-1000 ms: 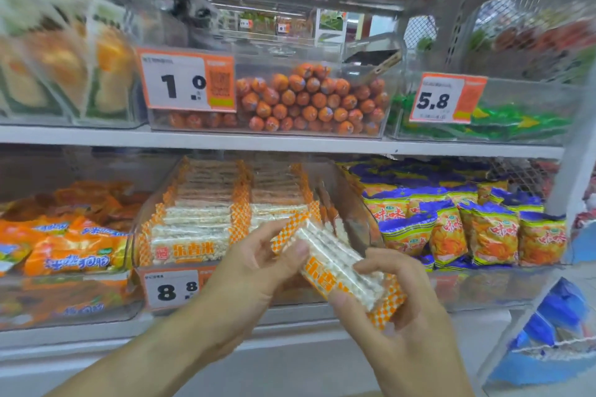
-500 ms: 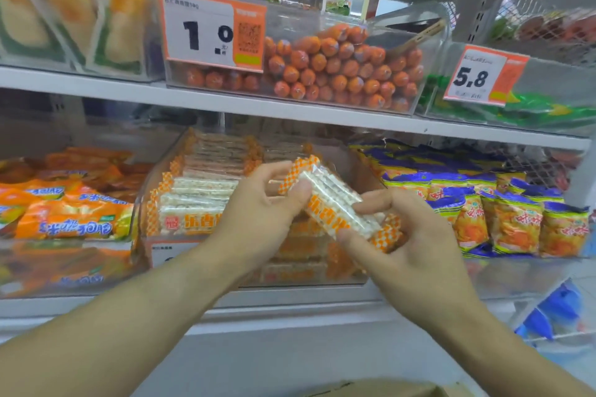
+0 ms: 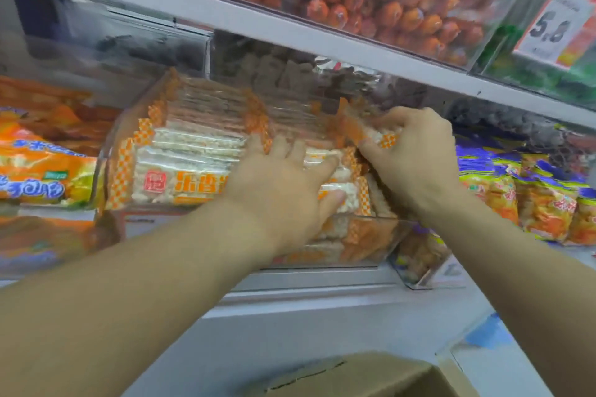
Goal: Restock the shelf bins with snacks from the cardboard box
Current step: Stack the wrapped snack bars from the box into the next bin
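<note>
Right hand (image 3: 416, 151) curled around a rice-cracker pack (image 3: 371, 134) at the clear bin (image 3: 371, 245)'s right rear, left hand (image 3: 283, 184) flat with straight fingers on stacked packs (image 3: 193, 151) inside, cardboard box (image 3: 364, 374) below.

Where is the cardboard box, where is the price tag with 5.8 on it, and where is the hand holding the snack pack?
cardboard box (image 3: 371, 375): head view, on its brown top flap.
price tag (image 3: 559, 26): head view, on the printed 5.8.
right hand (image 3: 416, 151): head view, on the back of the hand.

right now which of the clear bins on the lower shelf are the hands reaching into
The middle bin, stacked with orange-checkered rice cracker packs. The left hand presses on the packs, and the right hand grips one; the neighbouring bins go untouched.
</note>
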Demonstrator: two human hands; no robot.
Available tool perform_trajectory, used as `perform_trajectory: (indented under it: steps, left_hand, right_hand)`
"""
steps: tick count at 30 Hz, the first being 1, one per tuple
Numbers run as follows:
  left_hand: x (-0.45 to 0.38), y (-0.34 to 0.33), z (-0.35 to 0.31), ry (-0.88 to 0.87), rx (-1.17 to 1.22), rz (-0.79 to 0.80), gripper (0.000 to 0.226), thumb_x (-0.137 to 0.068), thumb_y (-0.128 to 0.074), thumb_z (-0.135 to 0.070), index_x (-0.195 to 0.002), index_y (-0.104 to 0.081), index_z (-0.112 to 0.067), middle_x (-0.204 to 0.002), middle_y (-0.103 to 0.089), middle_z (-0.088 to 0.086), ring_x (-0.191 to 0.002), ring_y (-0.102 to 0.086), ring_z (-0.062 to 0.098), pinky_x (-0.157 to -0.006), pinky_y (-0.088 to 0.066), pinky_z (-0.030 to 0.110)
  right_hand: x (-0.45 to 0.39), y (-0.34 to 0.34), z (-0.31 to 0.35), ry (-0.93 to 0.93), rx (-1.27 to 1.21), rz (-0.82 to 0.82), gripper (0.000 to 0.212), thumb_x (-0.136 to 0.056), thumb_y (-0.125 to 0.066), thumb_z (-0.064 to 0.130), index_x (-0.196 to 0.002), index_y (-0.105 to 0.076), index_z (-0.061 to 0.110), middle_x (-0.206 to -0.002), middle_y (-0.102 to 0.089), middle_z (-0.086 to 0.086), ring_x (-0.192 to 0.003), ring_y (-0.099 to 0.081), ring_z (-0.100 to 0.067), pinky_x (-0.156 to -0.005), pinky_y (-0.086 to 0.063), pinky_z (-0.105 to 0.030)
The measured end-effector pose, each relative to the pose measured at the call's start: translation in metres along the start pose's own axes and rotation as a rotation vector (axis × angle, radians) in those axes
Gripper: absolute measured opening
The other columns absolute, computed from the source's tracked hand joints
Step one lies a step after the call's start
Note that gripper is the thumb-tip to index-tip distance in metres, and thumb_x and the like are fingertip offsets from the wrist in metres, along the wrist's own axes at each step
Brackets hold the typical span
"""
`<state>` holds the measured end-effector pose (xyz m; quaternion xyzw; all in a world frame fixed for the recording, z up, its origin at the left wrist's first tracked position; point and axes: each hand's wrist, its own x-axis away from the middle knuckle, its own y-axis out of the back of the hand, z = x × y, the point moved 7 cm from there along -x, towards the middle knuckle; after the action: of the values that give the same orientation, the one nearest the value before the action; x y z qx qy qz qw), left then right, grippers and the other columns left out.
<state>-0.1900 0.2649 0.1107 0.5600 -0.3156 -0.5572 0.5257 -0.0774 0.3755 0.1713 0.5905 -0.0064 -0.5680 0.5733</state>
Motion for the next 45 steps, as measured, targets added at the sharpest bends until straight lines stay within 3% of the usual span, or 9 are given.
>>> perform_trajectory:
  steps: [9, 13, 17, 22, 27, 32, 36, 40, 45]
  left_hand:
    - [0.002, -0.004, -0.001, -0.032, -0.016, -0.04, 0.065, -0.1, -0.007, -0.061, -0.158, 0.0, -0.033, -0.162, -0.015, 0.021, -0.148, -0.016, 0.041, -0.115, -0.014, 0.061]
    - [0.003, -0.006, 0.001, -0.024, -0.019, -0.068, 0.065, -0.1, -0.007, -0.062, -0.157, 0.0, -0.032, -0.162, -0.017, 0.021, -0.147, -0.018, 0.041, -0.115, -0.014, 0.061]
    - [0.002, -0.006, 0.001, -0.024, -0.015, -0.08, 0.066, -0.099, -0.008, -0.062, -0.158, -0.002, -0.032, -0.161, -0.018, 0.021, -0.146, -0.02, 0.04, -0.115, -0.015, 0.061]
    - [0.001, -0.003, -0.001, -0.032, 0.012, -0.062, 0.066, -0.1, -0.009, -0.062, -0.158, -0.002, -0.032, -0.161, -0.017, 0.022, -0.146, -0.018, 0.04, -0.115, -0.014, 0.061]
    - [0.003, -0.006, 0.001, -0.033, 0.001, -0.048, 0.066, -0.1, -0.006, -0.061, -0.158, 0.001, -0.032, -0.163, -0.014, 0.021, -0.148, -0.015, 0.039, -0.116, -0.013, 0.06]
    - [0.001, -0.007, -0.001, -0.024, 0.014, -0.048, 0.065, -0.098, -0.003, -0.06, -0.157, -0.007, -0.034, -0.16, -0.022, 0.019, -0.148, -0.018, 0.036, -0.117, -0.013, 0.058]
    - [0.003, 0.006, 0.002, -0.043, 0.143, -0.226, 0.062, -0.088, -0.024, -0.06, -0.127, -0.056, -0.024, -0.123, -0.057, 0.009, -0.123, -0.047, 0.031, -0.108, -0.032, 0.051]
    - [0.01, 0.021, 0.002, -0.134, 0.267, -0.433, 0.03, -0.088, -0.047, -0.04, -0.097, -0.061, -0.015, -0.098, -0.059, 0.005, -0.106, -0.054, 0.03, -0.097, -0.04, 0.046]
    - [0.037, 0.045, 0.003, -0.208, 0.297, -0.682, 0.007, -0.08, -0.059, -0.014, -0.085, -0.061, -0.009, -0.086, -0.06, 0.006, -0.095, -0.057, 0.033, -0.089, -0.042, 0.045]
  right_hand:
    - [-0.031, -0.032, 0.006, -0.01, 0.058, 0.107, 0.041, -0.082, -0.076, 0.054, -0.092, -0.08, 0.014, -0.088, -0.077, -0.014, -0.087, -0.071, -0.034, -0.081, -0.056, -0.043]
    - [-0.038, -0.05, 0.009, 0.036, 0.066, 0.108, 0.045, -0.087, -0.07, 0.055, -0.092, -0.081, 0.012, -0.095, -0.077, -0.013, -0.092, -0.071, -0.031, -0.084, -0.053, -0.038]
    - [-0.045, -0.071, 0.002, 0.068, 0.221, 0.241, 0.029, -0.095, -0.065, 0.039, -0.107, -0.078, 0.016, -0.11, -0.074, -0.013, -0.104, -0.067, -0.031, -0.086, -0.048, -0.031]
    - [-0.042, -0.065, -0.003, 0.087, 0.312, 0.517, 0.033, -0.104, -0.046, 0.018, -0.131, -0.064, 0.012, -0.13, -0.064, -0.015, -0.115, -0.06, -0.034, -0.093, -0.05, -0.036]
    - [-0.044, -0.051, -0.006, 0.165, 0.27, 0.357, 0.024, -0.093, -0.064, 0.012, -0.111, -0.077, 0.022, -0.106, -0.076, -0.005, -0.095, -0.07, -0.025, -0.086, -0.053, -0.026]
    - [-0.041, -0.056, -0.001, 0.183, 0.37, 0.472, 0.036, -0.096, -0.053, 0.002, -0.121, -0.073, 0.017, -0.116, -0.073, -0.011, -0.104, -0.067, -0.031, -0.091, -0.054, -0.035]
    - [-0.018, -0.027, 0.009, 0.174, 0.282, 0.427, 0.048, -0.08, -0.046, -0.01, -0.117, -0.069, 0.009, -0.114, -0.07, -0.018, -0.107, -0.062, -0.039, -0.084, -0.054, -0.044]
    - [0.022, 0.029, 0.03, 0.359, -0.049, 0.26, 0.039, -0.09, -0.052, -0.001, -0.119, -0.071, 0.018, -0.118, -0.069, -0.003, -0.108, -0.062, -0.02, -0.094, -0.048, -0.033]
    - [0.108, 0.089, 0.026, 0.555, -0.385, 0.232, 0.019, -0.089, -0.059, 0.005, -0.099, -0.07, 0.017, -0.094, -0.062, 0.009, -0.077, -0.058, -0.01, -0.068, -0.045, -0.021]
